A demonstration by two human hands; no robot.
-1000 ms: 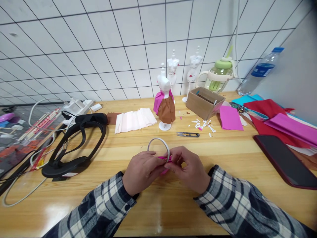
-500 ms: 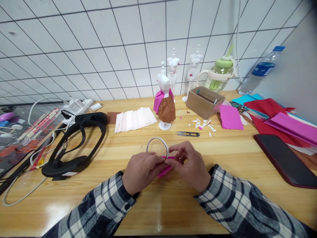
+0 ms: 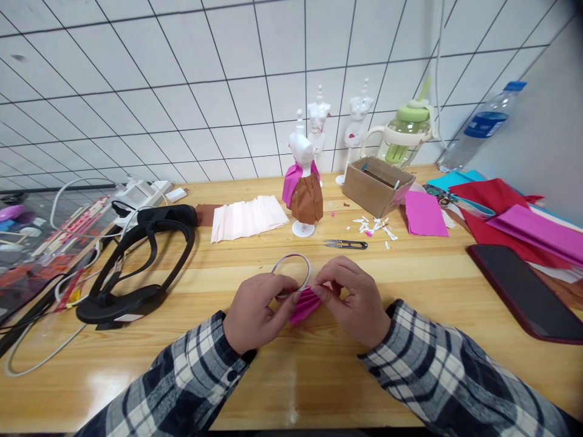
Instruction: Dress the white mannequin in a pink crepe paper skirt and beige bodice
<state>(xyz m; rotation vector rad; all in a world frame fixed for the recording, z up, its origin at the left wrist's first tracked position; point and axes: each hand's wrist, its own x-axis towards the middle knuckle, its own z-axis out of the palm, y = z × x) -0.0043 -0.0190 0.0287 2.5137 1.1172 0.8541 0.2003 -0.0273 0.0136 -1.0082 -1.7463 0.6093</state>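
My left hand (image 3: 260, 311) is closed on a thin white roll of tape (image 3: 306, 265), its ring standing up above the fingers. Just right of it, my right hand (image 3: 357, 302) pinches the upper edge of a folded magenta crepe paper piece (image 3: 304, 308), which shows pleats fanning down between the hands. The left fingertips meet the paper's left edge, where the tape touches it. Beyond the hands stands a small white mannequin (image 3: 301, 149) dressed in a magenta top and a brown pleated skirt (image 3: 308, 199). Black thread snips (image 3: 346, 244) lie between it and my right hand.
A pale pleated paper strip (image 3: 248, 220) and a black headset (image 3: 132, 303) lie left. Two more mannequins stand behind a cardboard box (image 3: 379, 187). White scraps (image 3: 374, 227), a magenta sheet (image 3: 426, 213), a phone (image 3: 523, 294), a cup (image 3: 403, 136) and a bottle (image 3: 478, 127) are right.
My hands have drawn slightly apart and the fingers have shifted on the paper. More of the magenta pleats shows now, and the tape roll has tilted a little.
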